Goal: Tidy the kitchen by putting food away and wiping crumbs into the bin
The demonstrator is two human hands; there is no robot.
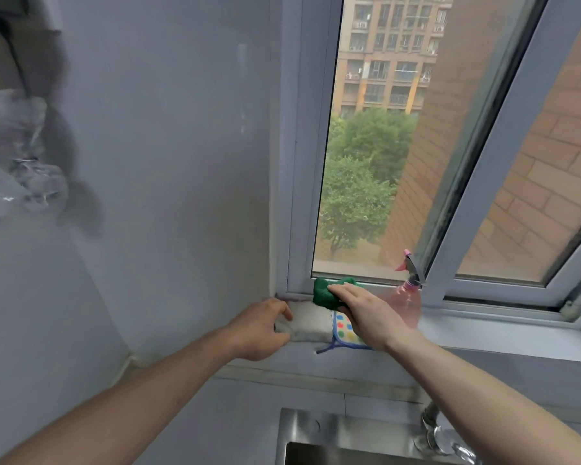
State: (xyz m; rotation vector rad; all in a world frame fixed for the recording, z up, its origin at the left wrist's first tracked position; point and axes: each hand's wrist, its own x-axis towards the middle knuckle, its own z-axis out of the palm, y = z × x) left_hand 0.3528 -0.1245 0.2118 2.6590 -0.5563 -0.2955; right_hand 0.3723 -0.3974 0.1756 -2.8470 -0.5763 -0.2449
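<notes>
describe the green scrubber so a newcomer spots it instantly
Find the window sill above the steel sink. At its left end, against the window frame, the green scrubber lies under the right hand. It is the only solid dark green item, beside pale cloths and a pink spray bottle.

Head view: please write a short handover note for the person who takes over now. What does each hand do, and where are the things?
Left hand: grips the white cloth on the windowsill.
Right hand: fingers lie straight on the green scrubber at the window frame.
A dotted cloth lies under the right hand; a pink spray bottle stands beside it. Sink below.
Done: nothing visible. Left: pick a cloth and wipe; no crumbs, food or bin in view.
</notes>
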